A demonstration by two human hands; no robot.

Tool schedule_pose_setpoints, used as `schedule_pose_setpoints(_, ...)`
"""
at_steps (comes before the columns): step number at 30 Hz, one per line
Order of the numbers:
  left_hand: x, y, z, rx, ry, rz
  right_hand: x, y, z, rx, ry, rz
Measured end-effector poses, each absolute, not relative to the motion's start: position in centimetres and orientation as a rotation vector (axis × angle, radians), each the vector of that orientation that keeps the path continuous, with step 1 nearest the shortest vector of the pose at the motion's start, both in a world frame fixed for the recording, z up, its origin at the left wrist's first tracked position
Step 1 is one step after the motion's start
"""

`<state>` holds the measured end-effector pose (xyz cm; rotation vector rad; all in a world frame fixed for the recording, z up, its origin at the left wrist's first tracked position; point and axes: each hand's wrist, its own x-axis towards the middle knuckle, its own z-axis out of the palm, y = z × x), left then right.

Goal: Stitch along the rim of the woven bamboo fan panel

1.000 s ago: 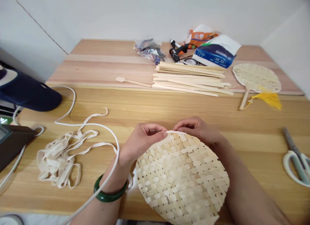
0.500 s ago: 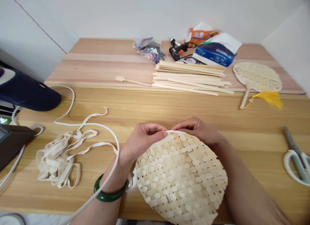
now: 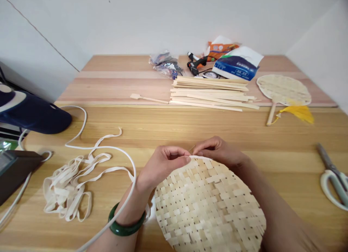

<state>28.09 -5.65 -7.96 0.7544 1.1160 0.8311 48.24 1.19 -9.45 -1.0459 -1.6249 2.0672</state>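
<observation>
A round woven bamboo mat [image 3: 206,205] lies on the wooden table [image 3: 174,129] in front of me. My left hand [image 3: 161,165] pinches its far rim, fingers closed, with a green bangle [image 3: 125,226] on the wrist. My right hand [image 3: 217,150] is closed on the same rim just to the right, fingertips almost meeting the left ones. A thin white strip [image 3: 199,157] runs along the edge between both hands. A white cord [image 3: 127,165] curves over my left forearm.
A tangle of white ribbon [image 3: 67,183] lies at the left. A stack of bamboo strips [image 3: 212,92], a glue gun [image 3: 197,63], bags [image 3: 236,62] and a finished fan with yellow tassel [image 3: 285,92] sit farther back. Scissors [image 3: 333,177] lie at the right edge; a dark blue object [image 3: 32,112] at the left.
The view has tilted down a little, so everything sits lower in the frame. Both hands stay pinched on the mat's far rim with hardly any movement.
</observation>
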Motion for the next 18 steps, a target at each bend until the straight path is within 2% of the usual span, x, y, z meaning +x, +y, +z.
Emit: schedule_pose_setpoints(18,28.21,-5.53,-8.40,0.730,1.143,0.849,48.25,1.25,-9.63,-1.048,-1.579,2.056)
